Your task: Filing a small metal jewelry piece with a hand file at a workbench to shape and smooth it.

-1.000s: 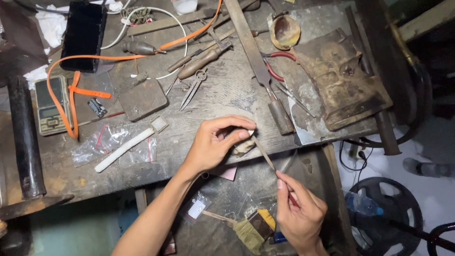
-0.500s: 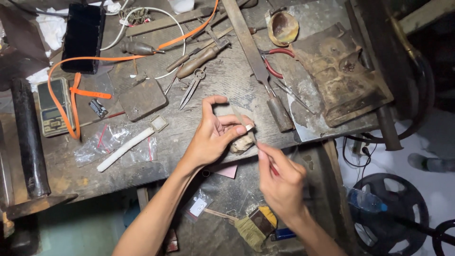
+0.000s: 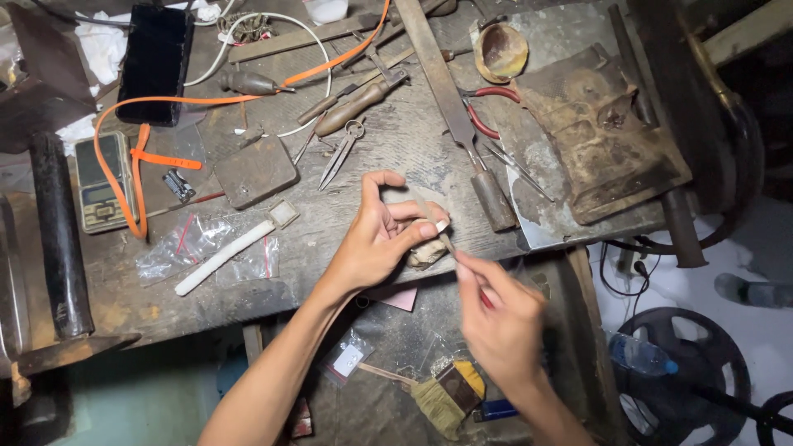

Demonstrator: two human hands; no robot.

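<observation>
The left hand (image 3: 382,239) curls tight around a small pale, lumpy piece (image 3: 427,250) at the front edge of the worn, scarred wooden counter (image 3: 347,206). The right hand (image 3: 500,318), slightly blurred, pinches a thin metal file (image 3: 436,223) whose shaft slants up across that piece. Nearby lie steel shears (image 3: 343,151), a wood-handled tool (image 3: 355,103), an orange strap (image 3: 124,177) and a white stick (image 3: 227,252) on crinkled plastic.

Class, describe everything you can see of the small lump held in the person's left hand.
The small lump is pale brownish, rough and irregular, perhaps stone or wax. The left hand pinches it at the wooden workbench edge, fingers curled over its top. A thin tool, held by the blurred right hand, touches its upper side. Its underside is hidden.
</observation>
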